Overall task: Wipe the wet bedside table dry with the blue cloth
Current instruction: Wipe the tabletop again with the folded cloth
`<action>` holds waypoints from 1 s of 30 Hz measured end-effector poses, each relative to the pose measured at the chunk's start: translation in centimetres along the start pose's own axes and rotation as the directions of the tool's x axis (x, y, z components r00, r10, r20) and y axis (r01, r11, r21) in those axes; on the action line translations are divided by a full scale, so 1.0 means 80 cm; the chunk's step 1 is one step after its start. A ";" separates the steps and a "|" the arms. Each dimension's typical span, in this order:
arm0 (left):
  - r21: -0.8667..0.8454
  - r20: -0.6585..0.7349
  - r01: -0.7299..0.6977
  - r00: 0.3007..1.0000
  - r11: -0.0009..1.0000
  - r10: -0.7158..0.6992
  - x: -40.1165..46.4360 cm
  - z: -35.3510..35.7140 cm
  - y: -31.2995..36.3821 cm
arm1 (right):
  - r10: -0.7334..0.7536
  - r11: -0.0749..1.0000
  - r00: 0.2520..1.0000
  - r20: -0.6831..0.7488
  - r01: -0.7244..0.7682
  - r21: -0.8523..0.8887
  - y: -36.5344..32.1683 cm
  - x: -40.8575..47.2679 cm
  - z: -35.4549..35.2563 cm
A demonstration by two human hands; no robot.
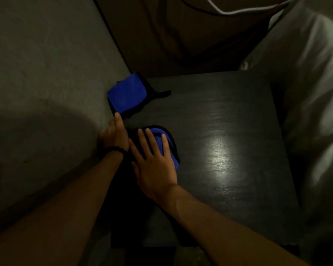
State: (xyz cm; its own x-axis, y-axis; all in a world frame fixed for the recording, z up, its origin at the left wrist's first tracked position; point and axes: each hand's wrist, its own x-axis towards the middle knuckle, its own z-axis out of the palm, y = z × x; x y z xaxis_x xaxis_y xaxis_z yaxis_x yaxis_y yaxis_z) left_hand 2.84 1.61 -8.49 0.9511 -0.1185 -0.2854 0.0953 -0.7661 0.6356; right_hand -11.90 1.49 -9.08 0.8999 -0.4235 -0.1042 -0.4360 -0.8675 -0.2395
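Observation:
A dark bedside table [229, 143] fills the middle of the head view, with a bright glare patch near its centre. A folded blue cloth [162, 139] with black edging lies at the table's left side, and my right hand [154, 162] presses flat on it with straight fingers. A second folded blue cloth [124, 94] lies at the table's far left corner against the wall. My left hand [116, 134], with a dark bead bracelet on its wrist, rests at the table's left edge, one fingertip touching the near corner of that second cloth.
A grey wall [46, 83] runs along the left of the table. White bedding [311, 93] rises on the right. A dark headboard or panel with a white cord [238, 12] stands behind the table.

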 end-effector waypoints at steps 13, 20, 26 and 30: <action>0.039 0.253 -0.054 0.966 0.998 0.042 0.012 -0.006 -0.006 | -0.079 0.996 0.992 0.098 0.082 -0.027 -0.029 0.007 -0.005; 0.191 0.251 -0.115 0.966 0.975 0.064 0.008 -0.010 -0.005 | -0.169 0.983 0.977 0.133 0.177 -0.056 -0.031 0.000 -0.009; 0.141 0.224 -0.155 0.967 0.978 0.121 0.001 -0.008 -0.010 | -0.284 0.946 0.948 0.144 0.302 -0.119 -0.012 -0.014 -0.010; 0.130 0.201 -0.125 0.975 0.984 0.097 -0.001 -0.007 -0.019 | -0.362 0.926 0.926 0.105 0.370 -0.071 0.007 -0.030 -0.010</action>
State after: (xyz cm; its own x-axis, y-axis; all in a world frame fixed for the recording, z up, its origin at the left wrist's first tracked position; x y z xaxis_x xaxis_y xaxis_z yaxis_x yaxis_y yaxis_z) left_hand 2.77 3.19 -9.02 0.8774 -0.3166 -0.3606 -0.0628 -0.8207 0.5679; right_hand -14.29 1.80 -8.23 0.9925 -0.0511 -0.1112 -0.0718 -0.9788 -0.1916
